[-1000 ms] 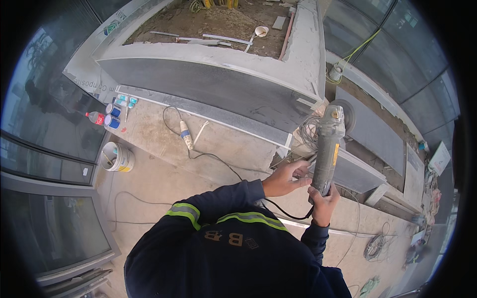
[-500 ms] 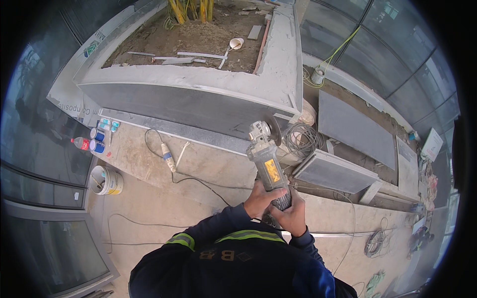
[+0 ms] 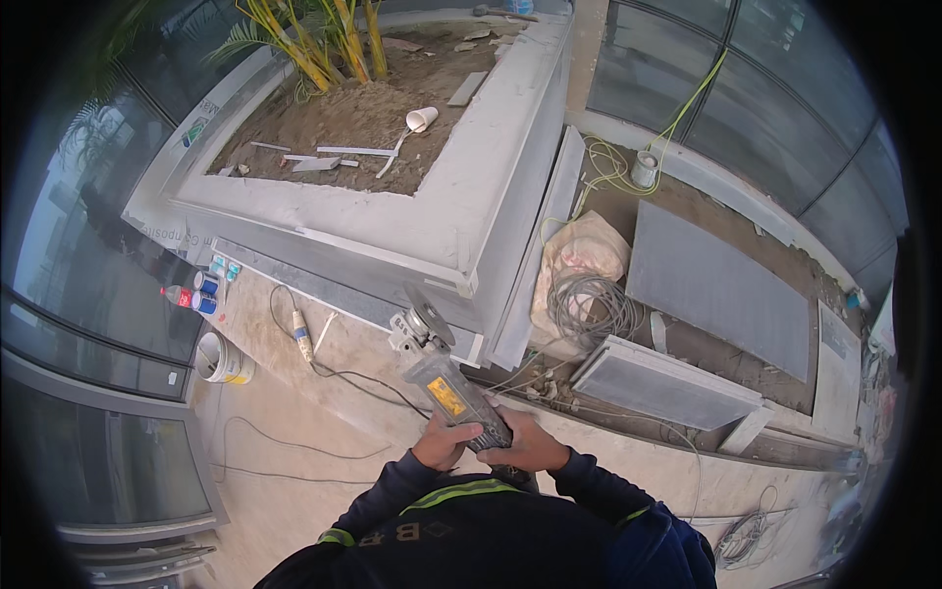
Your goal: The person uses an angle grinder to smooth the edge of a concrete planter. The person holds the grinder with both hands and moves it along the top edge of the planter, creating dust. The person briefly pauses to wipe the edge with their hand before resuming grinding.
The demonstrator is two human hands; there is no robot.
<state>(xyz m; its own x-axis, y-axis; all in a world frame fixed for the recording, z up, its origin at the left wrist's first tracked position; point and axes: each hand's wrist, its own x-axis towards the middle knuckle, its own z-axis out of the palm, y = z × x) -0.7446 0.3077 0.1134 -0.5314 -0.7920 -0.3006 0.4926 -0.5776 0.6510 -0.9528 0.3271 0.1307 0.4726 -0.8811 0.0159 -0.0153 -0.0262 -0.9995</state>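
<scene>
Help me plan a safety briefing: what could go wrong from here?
The left hand and right hand are bare on the angle grinder; a slip could bring skin to its disc. The dark cord lies loose on the floor and might trip someone or snag. The disc might also knock the planter, which looks close in this view.

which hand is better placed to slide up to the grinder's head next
Probably the left hand: it sits on the angle grinder nearer its head, while the right hand holds it farther back.
</scene>
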